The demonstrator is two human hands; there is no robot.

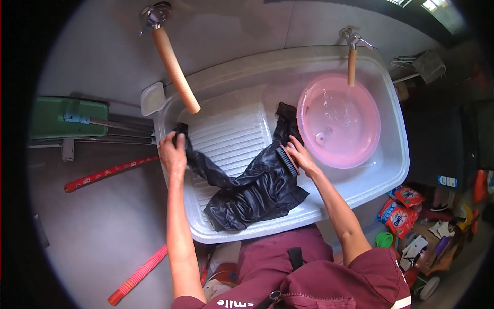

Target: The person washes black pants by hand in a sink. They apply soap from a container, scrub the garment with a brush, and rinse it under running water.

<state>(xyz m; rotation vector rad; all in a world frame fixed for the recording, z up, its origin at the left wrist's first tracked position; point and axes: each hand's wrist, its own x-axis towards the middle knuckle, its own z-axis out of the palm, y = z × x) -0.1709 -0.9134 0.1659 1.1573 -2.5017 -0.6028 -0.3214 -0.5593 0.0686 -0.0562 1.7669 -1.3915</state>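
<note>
A wet black garment lies across the ribbed washboard moulded into a white laundry sink. At the left rim, my left hand grips one narrow end of the garment. My right hand holds a scrub brush with dark bristles at the garment's right part, beside the basin. To its right, a round pink plastic basin with water in it stands in the sink.
Two wall taps, left and right, have tan hose pieces on their spouts. A small white container sits at the left corner. OMO detergent packets lie at the right, outside the sink.
</note>
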